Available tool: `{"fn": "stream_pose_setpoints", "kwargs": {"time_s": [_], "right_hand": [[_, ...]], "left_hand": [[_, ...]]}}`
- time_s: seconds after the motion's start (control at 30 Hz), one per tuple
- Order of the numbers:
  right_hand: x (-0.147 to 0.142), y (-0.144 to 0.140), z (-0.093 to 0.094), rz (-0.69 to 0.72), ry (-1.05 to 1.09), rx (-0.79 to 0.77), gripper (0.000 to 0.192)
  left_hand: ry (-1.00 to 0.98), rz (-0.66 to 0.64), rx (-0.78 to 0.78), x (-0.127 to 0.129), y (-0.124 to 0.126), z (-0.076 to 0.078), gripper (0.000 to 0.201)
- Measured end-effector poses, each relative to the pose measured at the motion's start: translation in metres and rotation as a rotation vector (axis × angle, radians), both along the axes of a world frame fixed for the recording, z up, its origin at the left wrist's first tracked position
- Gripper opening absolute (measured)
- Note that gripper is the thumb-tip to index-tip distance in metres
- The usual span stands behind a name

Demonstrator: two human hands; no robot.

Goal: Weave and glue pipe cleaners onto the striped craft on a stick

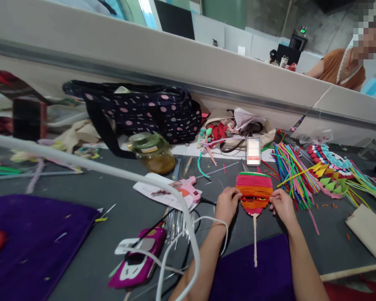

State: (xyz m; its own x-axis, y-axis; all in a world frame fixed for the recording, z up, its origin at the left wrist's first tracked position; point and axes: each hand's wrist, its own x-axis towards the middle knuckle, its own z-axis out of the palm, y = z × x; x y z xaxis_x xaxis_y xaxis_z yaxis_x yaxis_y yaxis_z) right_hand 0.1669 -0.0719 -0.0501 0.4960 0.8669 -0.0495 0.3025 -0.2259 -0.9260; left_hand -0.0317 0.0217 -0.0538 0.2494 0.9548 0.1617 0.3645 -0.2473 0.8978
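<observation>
My left hand (227, 203) pinches the left edge of a striped pipe-cleaner piece (254, 193), pink at the top, then orange and red, with a green top rim. My right hand (282, 205) pinches its right edge. The piece lies flat on the grey table (90, 246), and a cream tail hangs from its point toward me. A pink glue gun (188, 189) rests just left of my left hand, on a white sheet.
A bundle of coloured pipe cleaners (293, 171) fans out to the right, beside a beaded green and yellow craft (329, 171). Behind sit a dotted dark bag (144, 110), a jar (153, 152) and a purple cloth (28, 238). White cables cross the front. Another person (341, 67) sits beyond the partition.
</observation>
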Motion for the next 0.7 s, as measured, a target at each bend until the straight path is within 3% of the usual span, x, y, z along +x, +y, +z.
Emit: {"fn": "stream_pose_setpoints", "kwargs": {"time_s": [0.4, 0.7], "right_hand": [[0.006, 0.006, -0.017, -0.066, 0.114, -0.043, 0.022], [0.002, 0.006, -0.016, -0.083, 0.099, -0.033, 0.032]], "left_hand": [[0.053, 0.055, -0.035, -0.001, 0.002, 0.000, 0.012], [-0.062, 0.047, -0.242, -0.005, 0.010, -0.011, 0.013]]}}
